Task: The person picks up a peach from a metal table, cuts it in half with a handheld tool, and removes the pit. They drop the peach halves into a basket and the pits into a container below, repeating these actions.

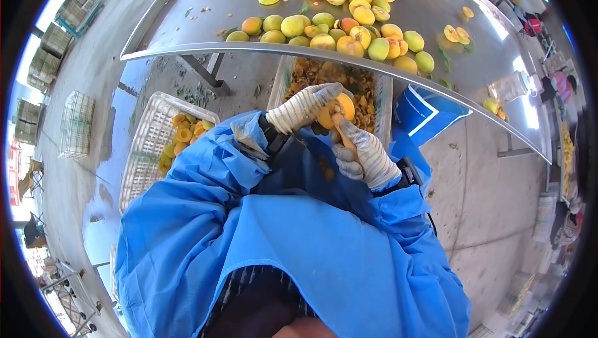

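My left hand (304,108), in a striped work glove, is closed on a cut yellow peach half (344,109). My right hand (364,156), gloved the same way, grips a small pitting tool by its wooden handle (346,134). The tool's upper end meets the peach; its tip is hidden there. Both hands are just short of the metal table's front edge, above a crate (382,111) filled with brownish-orange scraps. Whole and halved peaches (293,26) lie heaped on the table (205,19) beyond them.
A white plastic crate (140,157) holding peach halves (187,132) stands at the left. A blue bag or box (418,112) hangs or stands under the table edge. On the table's right lies a clear plastic container (507,87). Stacked crates (78,123) stand farther left.
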Demonstrator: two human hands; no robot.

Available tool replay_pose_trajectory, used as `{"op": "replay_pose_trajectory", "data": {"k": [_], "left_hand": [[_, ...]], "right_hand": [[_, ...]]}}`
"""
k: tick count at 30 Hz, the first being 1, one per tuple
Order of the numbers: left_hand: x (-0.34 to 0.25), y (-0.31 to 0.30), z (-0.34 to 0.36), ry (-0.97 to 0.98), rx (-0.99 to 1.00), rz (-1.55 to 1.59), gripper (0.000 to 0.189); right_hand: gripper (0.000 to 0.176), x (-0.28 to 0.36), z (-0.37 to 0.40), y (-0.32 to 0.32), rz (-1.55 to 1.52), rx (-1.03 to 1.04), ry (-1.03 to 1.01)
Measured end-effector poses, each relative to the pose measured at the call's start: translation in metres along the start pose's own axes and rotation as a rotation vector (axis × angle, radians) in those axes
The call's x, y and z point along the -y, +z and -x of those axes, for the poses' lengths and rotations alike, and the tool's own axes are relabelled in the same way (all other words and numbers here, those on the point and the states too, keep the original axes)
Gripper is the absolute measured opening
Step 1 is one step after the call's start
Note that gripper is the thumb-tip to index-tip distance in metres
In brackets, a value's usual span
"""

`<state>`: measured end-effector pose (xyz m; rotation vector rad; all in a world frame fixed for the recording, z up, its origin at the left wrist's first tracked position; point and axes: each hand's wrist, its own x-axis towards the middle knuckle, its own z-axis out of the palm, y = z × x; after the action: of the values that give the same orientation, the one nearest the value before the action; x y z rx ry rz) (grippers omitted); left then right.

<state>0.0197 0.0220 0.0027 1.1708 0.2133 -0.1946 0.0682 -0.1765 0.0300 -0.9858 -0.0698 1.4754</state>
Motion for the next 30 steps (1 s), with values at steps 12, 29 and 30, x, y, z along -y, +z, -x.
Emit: {"op": "replay_pose_trajectory", "data": {"k": [12, 29, 30], "left_hand": [[0.007, -0.023, 0.000, 0.036, -0.124, 0.273, 0.054], [-0.027, -0.162, 0.214, -0.257, -0.969, -1.539, 0.043], [-0.027, -0.160, 0.216, -0.273, -1.019, -1.628, 0.044]], "right_hand": [[0.044, 0.002, 0.007, 0.006, 0.190, -0.237, -0.239], [0.073, 0.007, 0.015, -0.028, 1.570, -0.789, -0.534], [0.074, 0.009, 0.016, -0.027, 1.576, -0.817, -0.511]]}}
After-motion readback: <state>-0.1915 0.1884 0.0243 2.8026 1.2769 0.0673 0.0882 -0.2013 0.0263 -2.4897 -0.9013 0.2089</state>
